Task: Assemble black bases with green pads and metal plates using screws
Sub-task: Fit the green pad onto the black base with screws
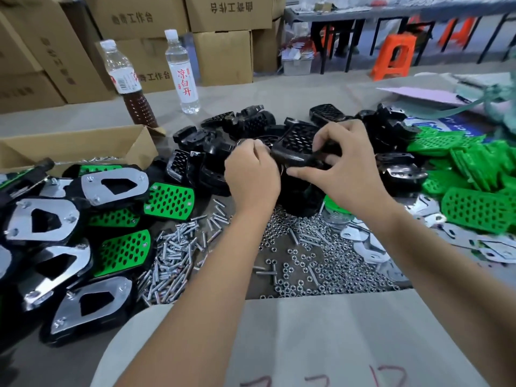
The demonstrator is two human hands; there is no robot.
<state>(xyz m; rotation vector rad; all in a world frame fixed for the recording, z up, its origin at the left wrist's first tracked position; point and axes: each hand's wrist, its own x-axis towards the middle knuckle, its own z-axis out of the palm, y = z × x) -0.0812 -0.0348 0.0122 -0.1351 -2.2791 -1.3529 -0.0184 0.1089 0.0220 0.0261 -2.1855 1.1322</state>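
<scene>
A black base [297, 152] is pinched at its near edge by the curled right grip [343, 169], while the left grip [251, 174], just beside it, is curled at its left end above the screws [173, 255].

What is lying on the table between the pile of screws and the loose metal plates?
In the head view, a spread of small nuts lies between the screws and the metal plates, with a few stray screws among them.
</scene>
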